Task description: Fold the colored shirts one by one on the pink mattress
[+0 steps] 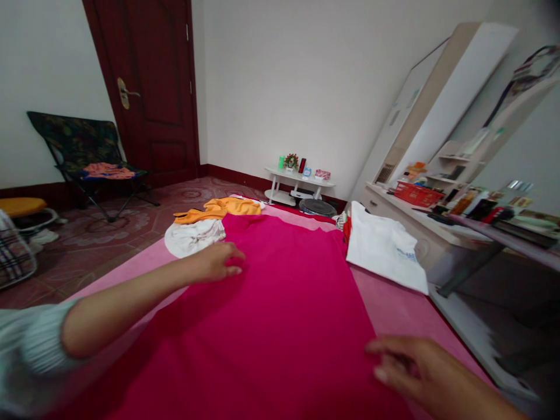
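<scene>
A: Left hand (216, 262) down on the large magenta cloth (280, 315), fingers curled onto it near its far left edge. Pinching a fold or only pressing: cannot tell.

B: And the right hand (406, 364)?

A: At the cloth's near right edge, fingers half bent, touching the fabric. No telling whether closed on it. Cloth itself spread flat over the pale pink bed cover (389, 303), filling most of the bed's middle.

B: Best way to flatten it, by the look?

A: Probably palms flat, stroking from the middle out toward the edges. Even pull from both hands, so as not to drag the whole cloth sideways.

B: Room to move?

A: Tight at the far left corner: crumpled white garment (195, 236) touching the cloth's edge, orange garment (219, 209) just behind. Folded white T-shirt with blue print (385, 245) at the bed's far right edge, just beside the cloth. Bare strip of bed cover on the near right. White dresser (437, 248) close past the right edge, open floor past the left.
</scene>
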`<action>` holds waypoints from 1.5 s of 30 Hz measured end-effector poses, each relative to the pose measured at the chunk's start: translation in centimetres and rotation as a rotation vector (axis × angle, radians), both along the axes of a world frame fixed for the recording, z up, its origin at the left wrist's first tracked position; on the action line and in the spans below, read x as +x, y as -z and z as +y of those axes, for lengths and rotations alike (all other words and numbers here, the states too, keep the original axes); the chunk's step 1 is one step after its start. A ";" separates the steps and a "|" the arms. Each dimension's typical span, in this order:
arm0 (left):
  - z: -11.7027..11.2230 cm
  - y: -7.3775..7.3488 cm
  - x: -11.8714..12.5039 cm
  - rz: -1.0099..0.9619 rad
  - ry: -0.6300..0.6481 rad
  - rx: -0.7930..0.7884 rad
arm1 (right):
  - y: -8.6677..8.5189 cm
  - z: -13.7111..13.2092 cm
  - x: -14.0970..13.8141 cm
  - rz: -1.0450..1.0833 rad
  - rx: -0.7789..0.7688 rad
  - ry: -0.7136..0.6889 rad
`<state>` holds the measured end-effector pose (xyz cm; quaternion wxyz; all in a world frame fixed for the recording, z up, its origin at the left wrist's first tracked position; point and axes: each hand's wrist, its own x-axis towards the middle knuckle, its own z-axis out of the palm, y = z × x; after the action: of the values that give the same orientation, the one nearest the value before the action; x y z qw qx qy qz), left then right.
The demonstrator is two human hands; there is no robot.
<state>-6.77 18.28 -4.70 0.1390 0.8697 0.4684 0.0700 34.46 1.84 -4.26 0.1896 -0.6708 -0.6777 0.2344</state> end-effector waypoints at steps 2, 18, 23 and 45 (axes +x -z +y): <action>2.6 1.4 4.1 -0.139 0.009 0.050 | -1.2 5.2 -4.4 0.076 0.015 -0.191; 17.1 8.4 8.6 0.132 -0.321 0.146 | 9.3 28.8 -5.1 -0.521 0.084 0.152; 15.7 7.9 9.1 0.142 -0.289 0.145 | 8.8 28.4 -4.9 -0.558 0.081 0.169; 2.5 4.8 -2.5 0.047 -0.027 -0.028 | 9.0 18.9 -8.2 -0.428 0.259 0.311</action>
<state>-9.24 20.80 -9.50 0.1390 0.8628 0.4840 0.0447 26.30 20.77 -13.22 0.1600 -0.7711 -0.6154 -0.0329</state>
